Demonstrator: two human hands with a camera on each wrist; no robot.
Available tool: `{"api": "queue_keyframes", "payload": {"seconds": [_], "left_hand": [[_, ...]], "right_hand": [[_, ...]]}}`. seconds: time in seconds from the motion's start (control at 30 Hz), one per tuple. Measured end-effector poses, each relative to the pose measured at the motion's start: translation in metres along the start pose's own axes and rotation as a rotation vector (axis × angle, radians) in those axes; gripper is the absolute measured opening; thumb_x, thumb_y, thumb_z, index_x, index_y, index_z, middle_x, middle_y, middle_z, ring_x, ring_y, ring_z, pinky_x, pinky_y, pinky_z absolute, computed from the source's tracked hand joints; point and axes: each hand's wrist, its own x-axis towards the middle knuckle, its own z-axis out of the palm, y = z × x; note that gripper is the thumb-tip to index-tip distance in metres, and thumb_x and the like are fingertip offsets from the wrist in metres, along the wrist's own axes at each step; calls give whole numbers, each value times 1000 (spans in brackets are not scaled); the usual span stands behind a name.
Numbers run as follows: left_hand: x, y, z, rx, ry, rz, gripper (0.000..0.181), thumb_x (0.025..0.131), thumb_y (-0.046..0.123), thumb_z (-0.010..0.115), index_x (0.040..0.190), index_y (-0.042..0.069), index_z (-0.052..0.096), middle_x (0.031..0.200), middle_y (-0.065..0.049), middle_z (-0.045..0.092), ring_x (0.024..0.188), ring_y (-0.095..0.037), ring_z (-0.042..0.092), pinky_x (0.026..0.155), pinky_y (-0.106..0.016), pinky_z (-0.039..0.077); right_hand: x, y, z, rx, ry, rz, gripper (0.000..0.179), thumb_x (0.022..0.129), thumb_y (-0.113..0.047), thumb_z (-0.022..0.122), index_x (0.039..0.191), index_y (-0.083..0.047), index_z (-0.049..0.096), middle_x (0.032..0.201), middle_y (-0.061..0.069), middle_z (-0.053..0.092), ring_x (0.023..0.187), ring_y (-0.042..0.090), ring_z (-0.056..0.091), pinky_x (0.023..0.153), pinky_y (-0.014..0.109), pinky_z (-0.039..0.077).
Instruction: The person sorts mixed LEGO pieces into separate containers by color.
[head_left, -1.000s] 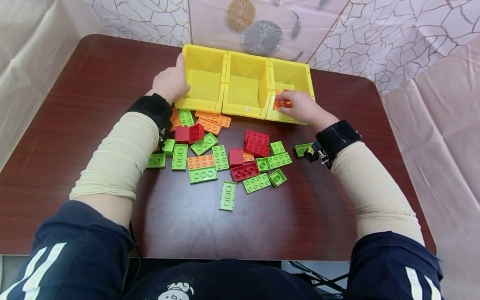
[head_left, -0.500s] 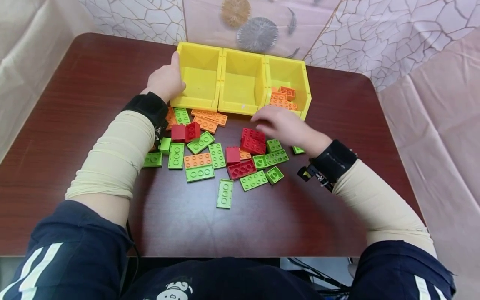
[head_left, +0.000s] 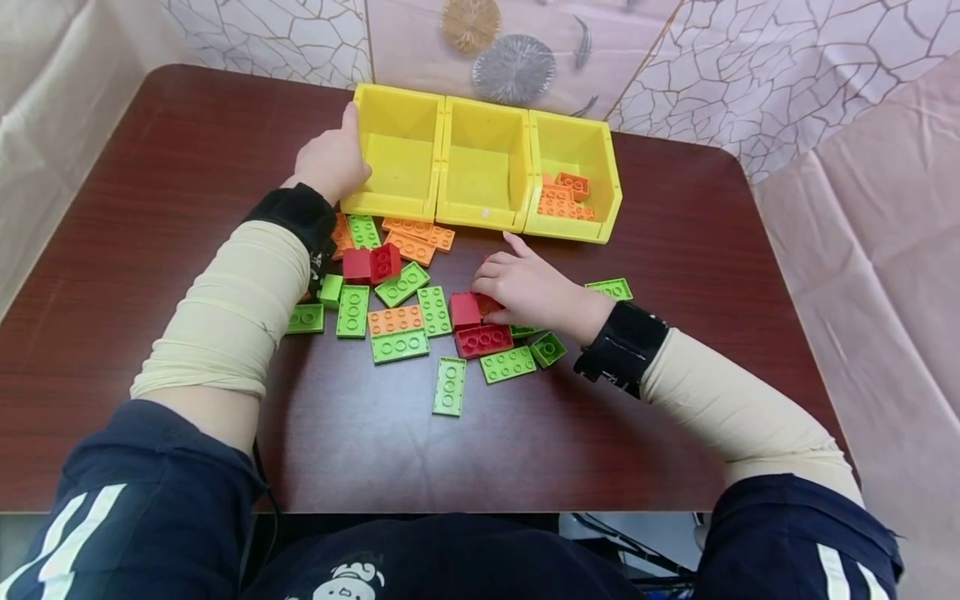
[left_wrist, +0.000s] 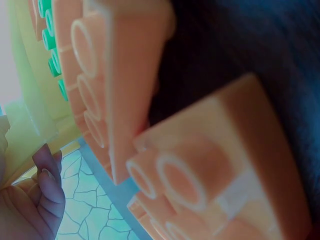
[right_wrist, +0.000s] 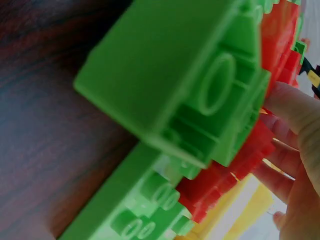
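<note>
A yellow three-compartment bin (head_left: 482,218) stands at the back of the table. My left hand (head_left: 332,162) grips its left end wall; in the left wrist view, bent fingers (left_wrist: 47,185) lie at the bin's edge. Over the middle of the pile, my right hand (head_left: 528,287) reaches down with thumb and fingers around an orange-red brick (head_left: 487,306). Whether they pinch it is hidden. A red brick (head_left: 464,310) and a red four-stud-long brick (head_left: 483,340) lie beside these fingertips. Several orange bricks (head_left: 558,200) sit in the bin's right compartment.
Green plates and bricks lie spread in front of the bin, such as a green plate (head_left: 448,386) nearest me and another green plate (head_left: 609,289) to the right. Orange plates (head_left: 411,246) lie against the bin's front. A patterned wall covering (head_left: 675,100) rises behind the table.
My right hand has come out of the bin's right compartment, leaving orange bricks there, and moved left and toward me onto the pile. My left hand has stayed on the bin.
</note>
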Motion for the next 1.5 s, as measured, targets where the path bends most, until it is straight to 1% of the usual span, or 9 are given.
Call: {"api": "queue_keyframes", "payload": {"seconds": [0.17,0.4,0.63,0.8,0.93,1.07,1.2,1.37,1.5], "left_hand": [[2,0,1,-11,-4,-5,86,93,21,51,147,16,-16,118,-22,45,99,-38,47,95,-47,37],[4,-1,2,-6,-9,-6,86,93,20,51,147,16,-17,117,-22,46,98,-38,47,93,-47,37],[5,-2,2,-9,-5,-8,87,92,20,51,146,16,-17,116,-22,46,97,-38,48,91,-47,38],[4,-2,2,-9,-6,-12,88,92,20,52,146,16,-17,116,-22,46,98,-38,48,92,-47,37],[3,-1,2,-14,-6,-13,87,92,20,52,147,16,-17,116,-22,45,98,-38,48,92,-47,37],[2,-1,2,-7,9,4,86,92,19,51,147,14,-14,116,-23,46,97,-38,48,92,-47,38],[2,-2,2,0,20,17,84,91,18,50,147,13,-13,116,-24,46,97,-38,48,91,-48,38],[1,-1,1,-1,19,17,84,92,17,50,147,13,-13,115,-24,46,97,-38,47,91,-47,38],[1,-1,1,-5,11,9,84,92,18,50,147,13,-14,116,-23,46,98,-38,47,92,-47,37]], "right_hand": [[2,1,5,-7,-9,2,32,79,-30,74,104,-11,68,101,2,64,106,24,51,107,56,7],[1,4,4,113,25,57,35,82,-30,71,111,-10,66,102,1,64,105,20,53,107,55,5],[-2,7,4,160,60,71,33,85,-31,68,112,-12,65,104,-1,63,104,19,53,107,56,8],[-4,9,1,293,95,108,34,86,-28,67,114,-9,64,110,2,63,110,19,53,107,53,13],[-6,10,-2,403,95,134,36,87,-27,66,117,-6,62,113,5,62,112,18,52,108,51,15],[-8,12,-3,466,110,168,36,87,-26,66,118,-7,61,114,4,61,113,17,51,109,50,12],[-11,17,-2,516,162,188,35,86,-24,68,116,-7,62,113,4,62,111,16,52,108,51,11],[-14,22,0,586,225,215,36,84,-23,70,115,-7,63,112,3,63,106,16,53,105,44,21],[-16,23,-1,666,261,266,37,84,-22,70,116,-7,62,111,4,63,101,16,52,92,37,34]]}}
